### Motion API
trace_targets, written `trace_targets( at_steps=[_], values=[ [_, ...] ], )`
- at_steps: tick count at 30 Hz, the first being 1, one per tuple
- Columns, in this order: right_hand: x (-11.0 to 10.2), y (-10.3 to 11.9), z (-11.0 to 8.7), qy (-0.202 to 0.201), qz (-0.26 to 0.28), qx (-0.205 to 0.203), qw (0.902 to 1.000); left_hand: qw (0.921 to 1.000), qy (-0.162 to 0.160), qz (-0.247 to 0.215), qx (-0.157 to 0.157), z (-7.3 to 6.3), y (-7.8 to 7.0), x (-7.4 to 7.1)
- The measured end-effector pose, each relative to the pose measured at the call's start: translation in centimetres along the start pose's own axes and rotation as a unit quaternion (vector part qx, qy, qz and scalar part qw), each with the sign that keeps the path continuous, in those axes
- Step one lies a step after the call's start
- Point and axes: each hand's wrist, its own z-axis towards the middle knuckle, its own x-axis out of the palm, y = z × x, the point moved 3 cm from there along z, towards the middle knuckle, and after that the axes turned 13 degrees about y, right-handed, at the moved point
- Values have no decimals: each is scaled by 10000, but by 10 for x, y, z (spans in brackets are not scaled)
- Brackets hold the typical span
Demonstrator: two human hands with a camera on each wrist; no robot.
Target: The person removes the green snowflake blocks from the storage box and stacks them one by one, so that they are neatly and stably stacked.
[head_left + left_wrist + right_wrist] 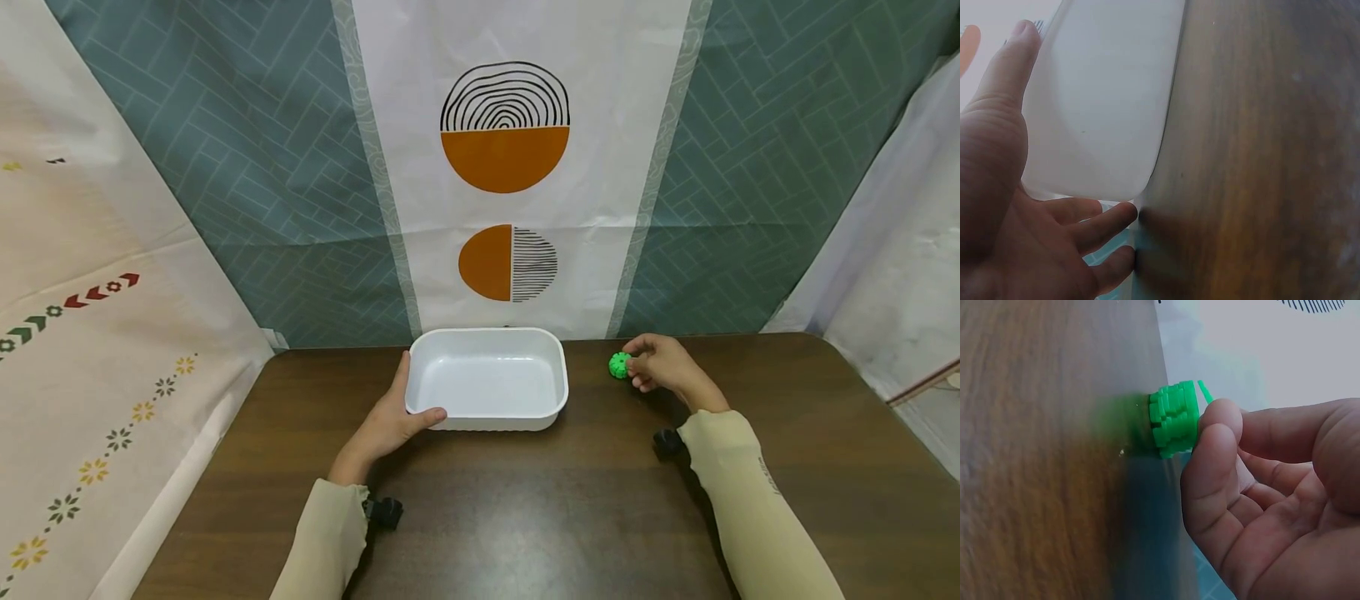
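A white rectangular tray (487,427) with raised walls stands near the table's far edge. My left hand (386,421) lies around its near-left corner, thumb over the front rim, the other fingers along the left side. In the left wrist view, the thumb (1007,65) lies along the tray's long wall (1104,94). To the right of the tray, my right hand (660,364) pinches a small bright green, round, notched piece (618,365) between thumb and fingertips. The right wrist view shows ribs on the green piece (1175,419) and a thin green strip beside it. Whether it touches the table cannot be told.
The dark brown wooden table (525,517) ends just behind the tray. A hanging cloth (600,192) with orange and striped circles rises behind that edge. A patterned white cloth (112,375) hangs at the left, another white cloth (892,275) at the right.
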Motion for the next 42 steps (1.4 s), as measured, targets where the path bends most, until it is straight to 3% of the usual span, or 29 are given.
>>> trace_targets(
  at_steps=[15, 27, 42],
  values=[
    [5, 2, -2, -130, 12, 156, 9998, 10000, 1, 81, 45, -2, 0, -1],
    [5, -2, -1, -104, 135, 351, 9992, 9999, -1, 103, -106, -4, 2, -1],
    [7, 0, -2, -10, 245, 478, 9986, 9999, -35, 97, 90, -3, 3, -1]
  ],
)
